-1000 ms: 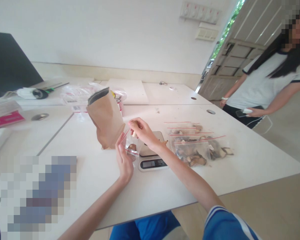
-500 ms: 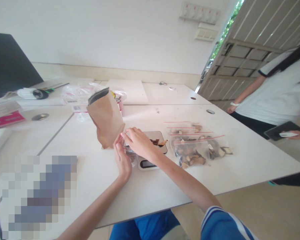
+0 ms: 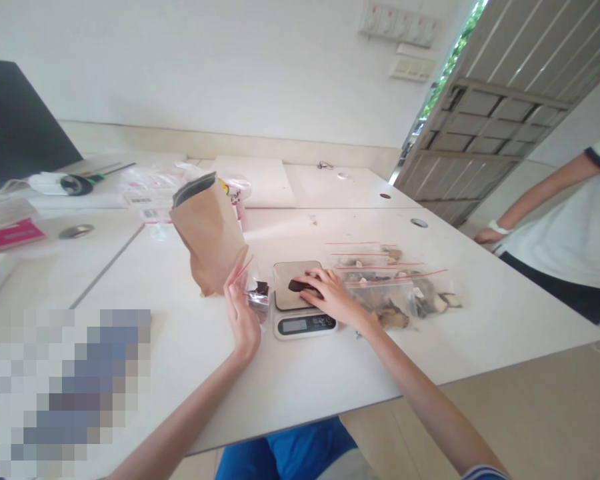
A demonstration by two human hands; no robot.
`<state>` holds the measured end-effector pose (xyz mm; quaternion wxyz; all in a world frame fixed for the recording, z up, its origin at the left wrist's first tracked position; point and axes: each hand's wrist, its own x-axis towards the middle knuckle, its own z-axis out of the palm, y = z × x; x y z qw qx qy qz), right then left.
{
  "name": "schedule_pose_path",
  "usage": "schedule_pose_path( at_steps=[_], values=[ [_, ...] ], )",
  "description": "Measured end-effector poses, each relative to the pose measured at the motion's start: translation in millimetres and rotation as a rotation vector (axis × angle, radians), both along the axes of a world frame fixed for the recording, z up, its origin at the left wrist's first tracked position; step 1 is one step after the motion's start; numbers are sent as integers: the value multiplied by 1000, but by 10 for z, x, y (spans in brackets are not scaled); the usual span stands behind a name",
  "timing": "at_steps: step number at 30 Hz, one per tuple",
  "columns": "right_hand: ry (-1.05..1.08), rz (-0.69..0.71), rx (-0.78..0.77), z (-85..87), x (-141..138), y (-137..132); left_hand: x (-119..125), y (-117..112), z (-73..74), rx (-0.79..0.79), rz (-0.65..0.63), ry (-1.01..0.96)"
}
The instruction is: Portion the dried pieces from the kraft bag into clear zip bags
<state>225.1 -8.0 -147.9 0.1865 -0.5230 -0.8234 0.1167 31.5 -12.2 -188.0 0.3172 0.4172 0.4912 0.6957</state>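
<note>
A white digital kitchen scale [image 3: 306, 325] sits on the table in front of me. My right hand [image 3: 327, 291] is over its plate, fingers curled around dark brown dried slices [image 3: 296, 285]. Left of the scale, my left hand [image 3: 241, 313] holds the side of a clear zip bag [image 3: 260, 300] with a red strip at its opening. Dark dried pieces show inside this bag, and its mouth is spread. My left thumb is mostly hidden. Behind the left hand stands an open brown paper bag [image 3: 210, 233].
Several filled zip bags [image 3: 390, 313] lie right of the scale. Clear plastic packaging [image 3: 150, 193] is behind the paper bag, and a dark screen [image 3: 20, 127] stands at the far left. A person in a white shirt [image 3: 570, 207] is beyond the table's right side.
My right hand has moved from the zip bag's mouth rightward onto the scale plate, closing on the dried slices. My left hand stays at the bag. The other person has shifted right.
</note>
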Motion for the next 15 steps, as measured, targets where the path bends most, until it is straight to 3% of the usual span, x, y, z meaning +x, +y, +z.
schedule_pose_path(
  at_steps=[8, 15],
  values=[
    [101, 135, 16, -3, 54, 65, -4, 10, 30, -14, 22, -38],
    [44, 83, 106, 4, -19, 110, 4, 13, 16, -9, 7, -70]
  ],
)
